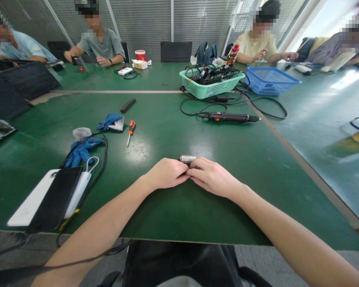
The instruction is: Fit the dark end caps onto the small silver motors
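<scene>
Though half-hidden by fingers (pixel 194 169), a silver metal cylinder (pixel 187 159)

Grey slatted blinds (pixel 143 24) line the far wall, broken by a pale post (pixel 172 20). A black chair (pixel 176 52) stands at the far side of the long green desk (pixel 242 215), whose sections meet at a pale seam (pixel 113 91). Daylight pours through a window (pixel 299 20) at the right and glares on the desk's surface. The grey floor (pixel 254 259) below the near edge looks like tile.
</scene>
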Motion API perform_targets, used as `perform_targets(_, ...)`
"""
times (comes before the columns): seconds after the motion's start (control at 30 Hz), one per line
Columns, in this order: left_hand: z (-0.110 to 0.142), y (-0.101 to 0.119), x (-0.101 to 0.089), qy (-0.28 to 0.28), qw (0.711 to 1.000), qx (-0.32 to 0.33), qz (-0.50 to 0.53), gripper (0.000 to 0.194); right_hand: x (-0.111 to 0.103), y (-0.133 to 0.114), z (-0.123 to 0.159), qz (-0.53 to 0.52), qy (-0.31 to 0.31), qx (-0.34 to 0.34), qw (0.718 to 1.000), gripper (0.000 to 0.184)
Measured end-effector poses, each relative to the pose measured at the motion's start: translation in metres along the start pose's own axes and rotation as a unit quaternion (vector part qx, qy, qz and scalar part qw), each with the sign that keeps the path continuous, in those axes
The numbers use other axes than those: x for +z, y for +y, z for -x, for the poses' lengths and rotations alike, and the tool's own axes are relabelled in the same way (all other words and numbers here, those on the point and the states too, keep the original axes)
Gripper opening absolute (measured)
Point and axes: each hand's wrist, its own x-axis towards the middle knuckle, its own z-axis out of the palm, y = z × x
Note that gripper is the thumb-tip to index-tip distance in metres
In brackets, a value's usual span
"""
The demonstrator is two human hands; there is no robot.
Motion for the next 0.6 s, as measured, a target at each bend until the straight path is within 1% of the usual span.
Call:
perform_targets(0.27,-0.0013,0.0001,0.0005,-0.015,1.000,-0.009,0.000,0.023,-0.0011,0.0020,0.0004,-0.007,-0.020,0.004,1.000,0.019)
perform_targets(0.6,-0.0019,0.0029,0.0006,-0.011,1.000,-0.013,0.013,0.025,-0.0051,0.0036,0.0018,-0.027,-0.020,0.009,0.999,0.013)
